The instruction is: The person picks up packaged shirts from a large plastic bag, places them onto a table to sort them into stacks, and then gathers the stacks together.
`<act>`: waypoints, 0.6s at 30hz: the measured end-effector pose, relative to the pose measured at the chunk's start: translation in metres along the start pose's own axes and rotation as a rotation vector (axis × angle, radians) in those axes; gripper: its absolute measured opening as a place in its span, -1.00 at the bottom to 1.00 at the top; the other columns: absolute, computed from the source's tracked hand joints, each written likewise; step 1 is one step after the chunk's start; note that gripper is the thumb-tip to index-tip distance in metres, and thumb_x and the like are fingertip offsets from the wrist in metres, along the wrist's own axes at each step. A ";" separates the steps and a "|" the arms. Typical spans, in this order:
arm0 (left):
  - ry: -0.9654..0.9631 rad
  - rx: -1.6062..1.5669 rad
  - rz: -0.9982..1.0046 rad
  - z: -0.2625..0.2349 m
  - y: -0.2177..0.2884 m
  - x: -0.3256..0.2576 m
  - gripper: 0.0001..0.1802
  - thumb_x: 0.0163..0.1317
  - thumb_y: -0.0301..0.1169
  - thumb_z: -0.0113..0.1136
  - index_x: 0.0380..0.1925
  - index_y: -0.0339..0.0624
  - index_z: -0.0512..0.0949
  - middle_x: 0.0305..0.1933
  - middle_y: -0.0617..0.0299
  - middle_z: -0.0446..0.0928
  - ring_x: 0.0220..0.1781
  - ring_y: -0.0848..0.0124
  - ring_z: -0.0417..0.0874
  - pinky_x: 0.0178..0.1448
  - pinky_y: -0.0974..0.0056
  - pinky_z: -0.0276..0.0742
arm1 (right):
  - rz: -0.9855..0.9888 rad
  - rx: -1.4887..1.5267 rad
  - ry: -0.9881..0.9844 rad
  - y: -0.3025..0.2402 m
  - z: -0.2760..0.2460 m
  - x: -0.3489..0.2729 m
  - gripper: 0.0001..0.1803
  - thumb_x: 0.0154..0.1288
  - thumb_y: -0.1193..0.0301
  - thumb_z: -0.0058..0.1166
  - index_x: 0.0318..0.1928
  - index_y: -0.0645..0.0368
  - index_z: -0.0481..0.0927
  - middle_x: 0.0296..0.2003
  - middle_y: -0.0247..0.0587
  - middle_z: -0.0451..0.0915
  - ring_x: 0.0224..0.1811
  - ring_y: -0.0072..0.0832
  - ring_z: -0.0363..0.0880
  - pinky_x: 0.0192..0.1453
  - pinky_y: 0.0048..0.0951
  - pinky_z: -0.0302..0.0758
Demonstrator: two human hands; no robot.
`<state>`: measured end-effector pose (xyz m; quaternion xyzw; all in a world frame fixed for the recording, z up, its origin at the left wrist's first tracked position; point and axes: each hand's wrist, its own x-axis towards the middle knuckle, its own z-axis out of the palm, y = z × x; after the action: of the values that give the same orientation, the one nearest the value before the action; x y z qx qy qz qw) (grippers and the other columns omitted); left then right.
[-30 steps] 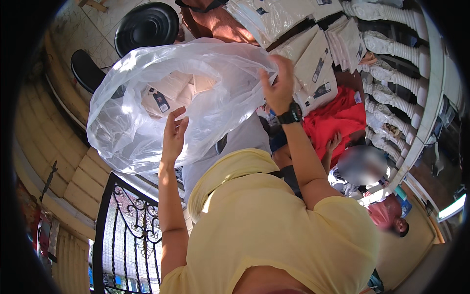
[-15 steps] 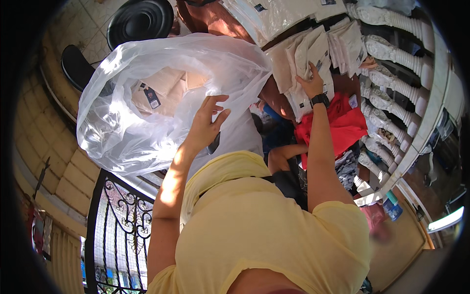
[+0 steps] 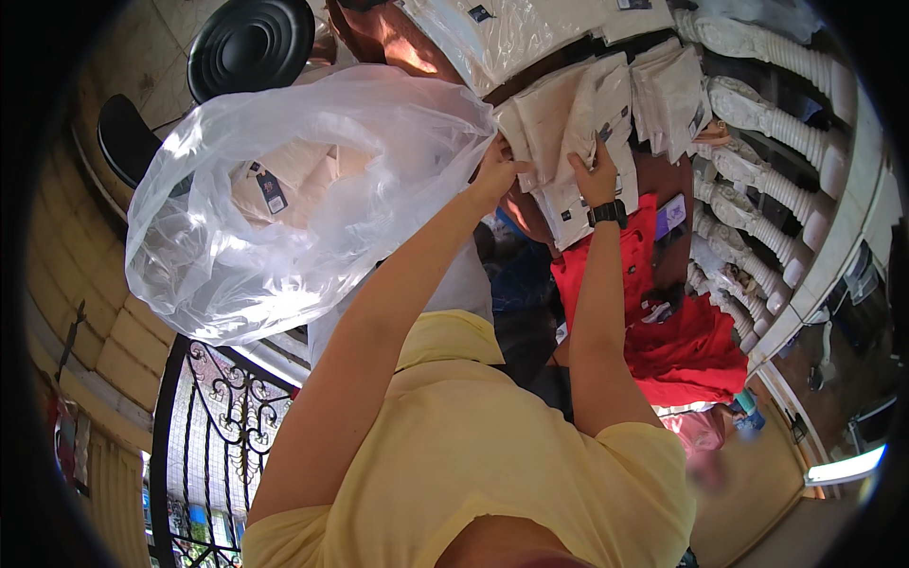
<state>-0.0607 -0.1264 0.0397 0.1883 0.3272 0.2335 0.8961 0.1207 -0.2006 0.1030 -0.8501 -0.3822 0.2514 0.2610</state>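
Fingers of left hand (image 3: 495, 170) & right hand (image 3: 597, 175) pinch cream packet (image 3: 559, 142), long axis upright.

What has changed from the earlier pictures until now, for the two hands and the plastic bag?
The right hand left the rim of the clear plastic bag and moved right to the stack of folded cream garments, where it now rests. The left hand rose from under the bag to its rim on the right side and has its grip there. The bag stayed raised, with packed garments inside; the red cloth did not move.
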 end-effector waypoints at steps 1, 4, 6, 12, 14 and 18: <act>0.047 -0.026 -0.023 0.004 -0.011 -0.002 -0.09 -0.13 -0.64 0.27 0.29 -0.21 0.08 0.15 -0.02 0.29 0.21 0.19 0.33 0.22 0.18 0.34 | 0.013 0.056 -0.019 0.006 -0.001 -0.001 -0.27 0.02 0.48 0.22 0.28 0.16 0.33 0.10 -0.09 0.52 0.07 -0.32 0.55 0.10 -0.37 0.46; 0.013 0.393 -0.099 0.036 -0.001 -0.020 0.02 -0.10 -0.59 0.30 0.37 -0.12 -0.05 0.24 0.00 0.12 0.36 0.08 0.19 0.32 0.09 0.26 | 0.052 0.176 -0.057 0.019 -0.010 0.001 -0.24 0.01 0.45 0.26 0.28 0.20 0.32 0.11 -0.10 0.52 0.07 -0.34 0.54 0.10 -0.37 0.45; 0.015 0.417 -0.068 0.041 -0.001 -0.022 0.11 -0.15 -0.56 0.34 0.40 0.05 -0.09 0.21 0.00 0.07 0.37 0.03 0.16 0.30 0.05 0.27 | 0.077 0.194 -0.086 0.016 -0.013 0.005 -0.22 0.00 0.41 0.29 0.29 0.22 0.31 0.11 -0.07 0.52 0.08 -0.36 0.52 0.09 -0.36 0.45; 0.061 0.460 -0.019 0.027 -0.004 -0.011 0.12 -0.14 -0.60 0.31 0.41 0.03 -0.13 0.23 -0.02 0.04 0.38 0.05 0.13 0.30 0.07 0.32 | 0.079 0.098 -0.085 0.012 -0.011 0.012 -0.14 -0.07 0.24 0.39 0.28 0.18 0.33 0.09 0.10 0.47 0.09 -0.24 0.50 0.05 -0.35 0.46; 0.099 0.429 0.018 0.010 -0.020 -0.009 0.04 -0.10 -0.54 0.32 0.38 -0.10 -0.08 0.23 -0.12 0.06 0.31 0.05 0.18 0.33 0.10 0.26 | 0.039 -0.080 -0.056 -0.020 0.001 0.012 -0.06 -0.14 0.17 0.44 0.28 0.16 0.31 0.11 0.12 0.40 0.12 -0.14 0.44 0.10 -0.29 0.43; 0.067 0.745 0.017 0.008 0.023 -0.059 -0.23 0.13 -0.47 0.23 0.31 -0.23 0.08 0.24 -0.12 0.15 0.16 0.06 0.41 0.02 0.17 0.54 | 0.002 -0.319 0.031 -0.020 0.022 0.010 0.09 -0.27 0.07 0.51 0.31 0.11 0.25 0.14 0.15 0.25 0.20 0.01 0.28 0.22 -0.15 0.33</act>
<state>-0.1020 -0.1410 0.0858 0.4965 0.4172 0.1119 0.7529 0.1025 -0.1760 0.0972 -0.8849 -0.4124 0.1745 0.1282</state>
